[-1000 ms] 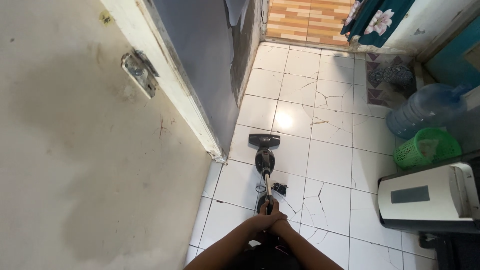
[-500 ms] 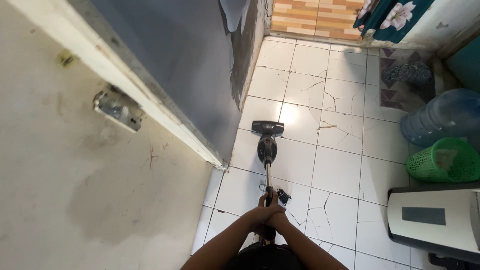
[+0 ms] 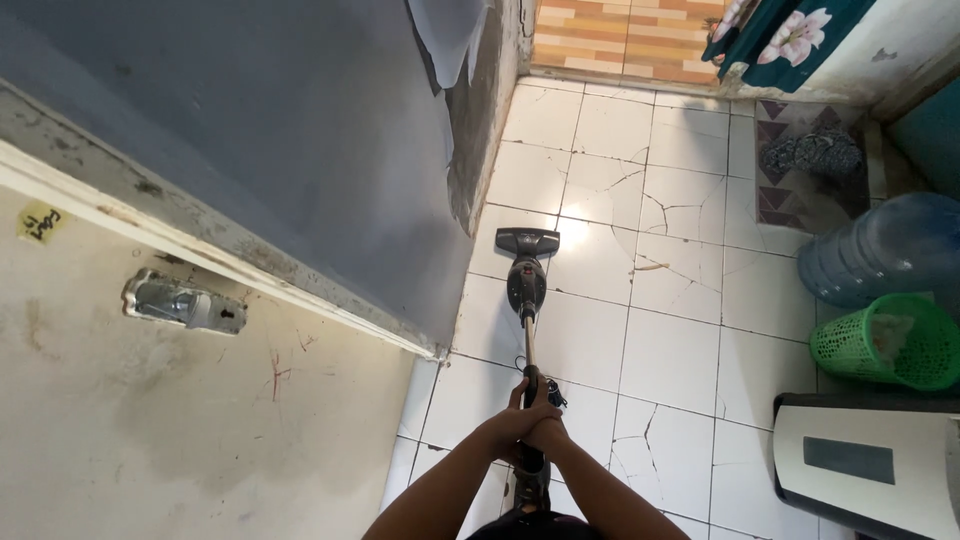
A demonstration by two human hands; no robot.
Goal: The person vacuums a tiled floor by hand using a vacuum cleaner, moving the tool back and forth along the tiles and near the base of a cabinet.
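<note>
Both hands, the left hand (image 3: 510,428) and right hand (image 3: 548,434), are closed around the upper shaft of the stick vacuum (image 3: 526,290), whose head rests on the white tiled floor (image 3: 660,350). Rigid, top-light handling is expected; the handle end is judged best gripped.

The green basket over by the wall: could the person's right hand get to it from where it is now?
Probably not: the right hand grips the vacuum handle, and the green basket sits well off to the side across open tiles.
</note>
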